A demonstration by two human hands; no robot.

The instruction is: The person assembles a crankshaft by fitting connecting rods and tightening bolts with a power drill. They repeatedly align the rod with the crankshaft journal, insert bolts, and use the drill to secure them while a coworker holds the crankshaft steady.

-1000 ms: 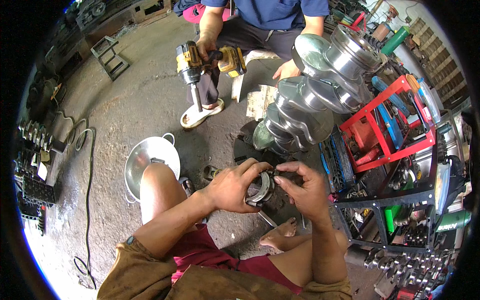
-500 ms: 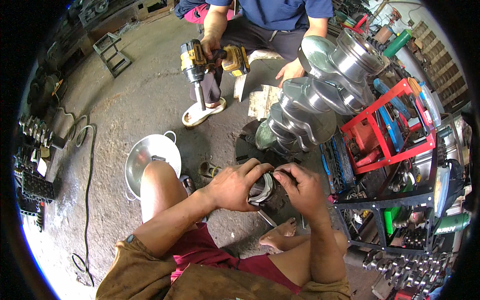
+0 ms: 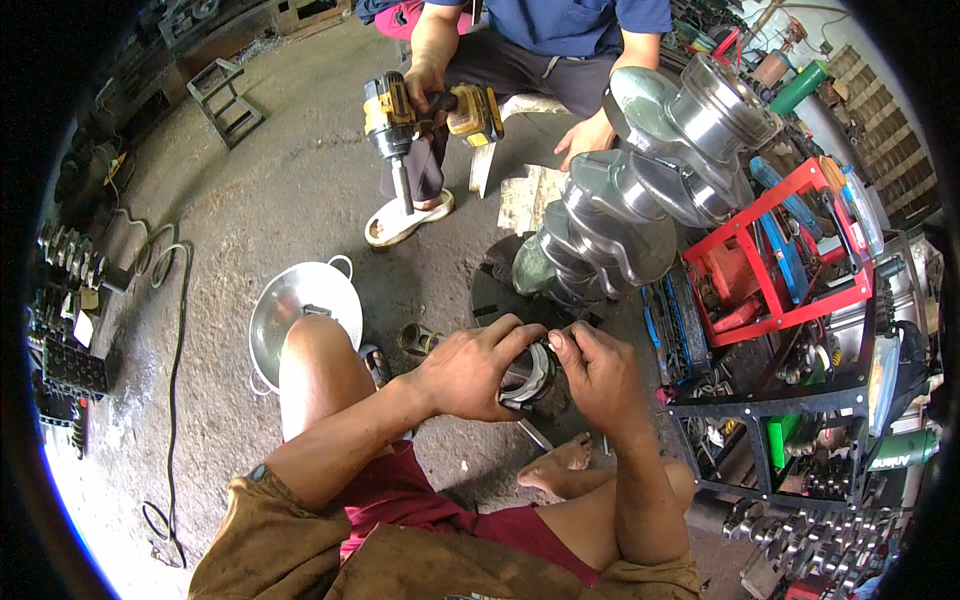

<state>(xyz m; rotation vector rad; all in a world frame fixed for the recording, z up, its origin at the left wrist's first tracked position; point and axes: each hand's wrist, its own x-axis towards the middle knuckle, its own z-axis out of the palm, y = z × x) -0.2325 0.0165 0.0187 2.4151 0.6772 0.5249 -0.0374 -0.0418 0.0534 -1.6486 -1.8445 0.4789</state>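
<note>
My left hand (image 3: 468, 368) is closed around a metal connecting rod (image 3: 543, 378), its large ring-shaped end showing to the right of my fingers. A smaller round end shows on the other side of that hand, and the shank is hidden under the palm. My right hand (image 3: 606, 385) is closed at the ring's upper right rim, thumb and fingertips pinching its edge. Any small part between those fingertips is too small to make out. Just beyond stands a big steel crankshaft (image 3: 612, 215), tilted to the right.
Across from me, a seated person holds a yellow-black impact wrench (image 3: 392, 112) pointing down. An aluminium basin (image 3: 268, 345) with small parts sits by my left knee. At right are a red tool rack (image 3: 768, 318) and black shelf (image 3: 765, 408); a cable (image 3: 180, 370) runs along the left floor.
Both hands stay on the connecting rod. The right thumb and fingers have shifted slightly at the ring's rim. Otherwise the view has moved only a little.
</note>
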